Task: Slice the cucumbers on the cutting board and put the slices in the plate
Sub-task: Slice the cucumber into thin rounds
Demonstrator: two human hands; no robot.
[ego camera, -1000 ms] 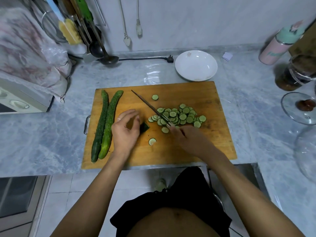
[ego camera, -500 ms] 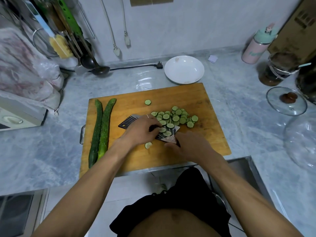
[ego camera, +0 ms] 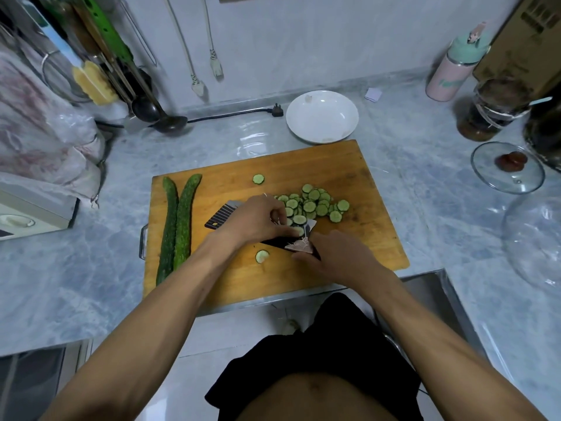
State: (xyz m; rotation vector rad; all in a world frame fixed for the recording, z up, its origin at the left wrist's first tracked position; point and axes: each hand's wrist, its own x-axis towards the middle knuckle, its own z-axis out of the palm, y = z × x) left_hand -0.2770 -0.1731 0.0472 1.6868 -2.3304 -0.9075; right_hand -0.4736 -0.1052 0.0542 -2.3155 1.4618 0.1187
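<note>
Your right hand gripped the knife flat on the board; left hand, fingers curled, pushed slices onto it. Plate at upper centre. Risk: slices sliding off; fingertips near edge.

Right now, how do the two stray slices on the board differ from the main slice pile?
The far stray slice and near stray slice each lie alone and flat on the cutting board; the slice pile is heaped, its slices overlapping. The strays sit clear of both hands; the pile's left edge lies under the left hand and on the flat knife blade. Shared: round, green-rimmed, not yet in the plate.
</note>
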